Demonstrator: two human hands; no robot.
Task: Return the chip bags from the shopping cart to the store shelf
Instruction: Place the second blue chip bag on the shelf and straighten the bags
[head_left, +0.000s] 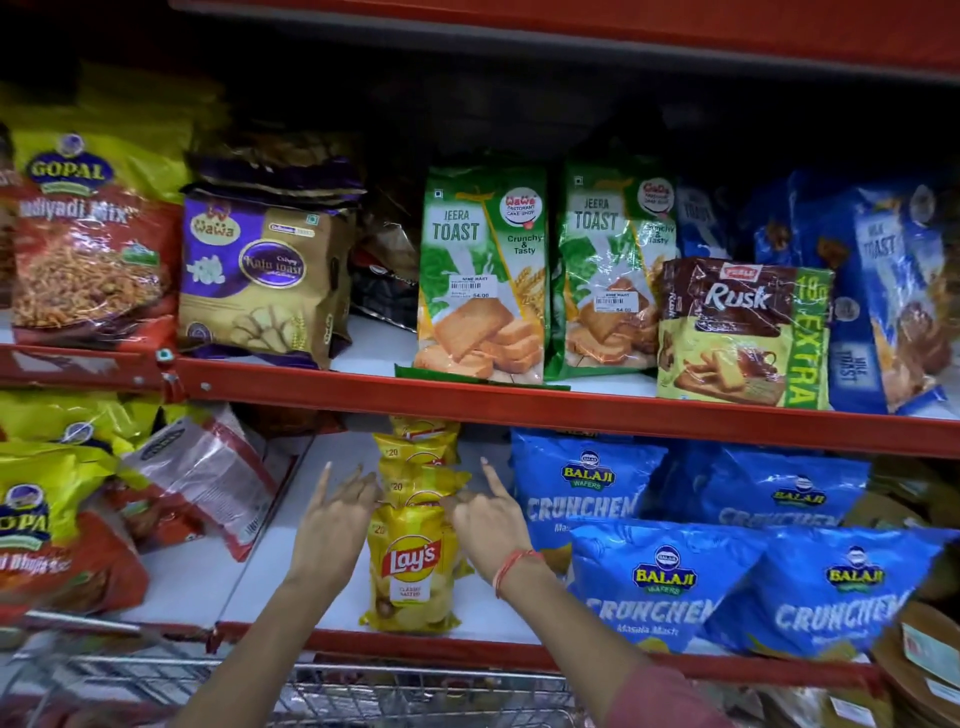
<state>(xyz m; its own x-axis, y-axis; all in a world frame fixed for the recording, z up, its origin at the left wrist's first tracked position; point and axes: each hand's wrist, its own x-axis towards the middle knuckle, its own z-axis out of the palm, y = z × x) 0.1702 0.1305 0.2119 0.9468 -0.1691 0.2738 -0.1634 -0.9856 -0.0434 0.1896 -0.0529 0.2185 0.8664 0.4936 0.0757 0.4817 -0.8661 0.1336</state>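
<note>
A row of yellow Lay's chip bags (410, 566) stands upright, one behind another, on the white lower shelf (291, 566). My left hand (335, 525) touches the left side of the front bags and my right hand (485, 525) the right side, thumbs pinching the top edge of a bag, index fingers raised. The wire shopping cart (332, 680) shows at the bottom edge, right under my forearms; what lies inside it is blurred.
Blue Balaji Crunchem bags (670, 577) fill the shelf to the right of the Lay's row. Gopal snack packs (47, 525) lie at the left. The red shelf lip (519, 405) runs above, carrying toast and rusk packets (483, 275).
</note>
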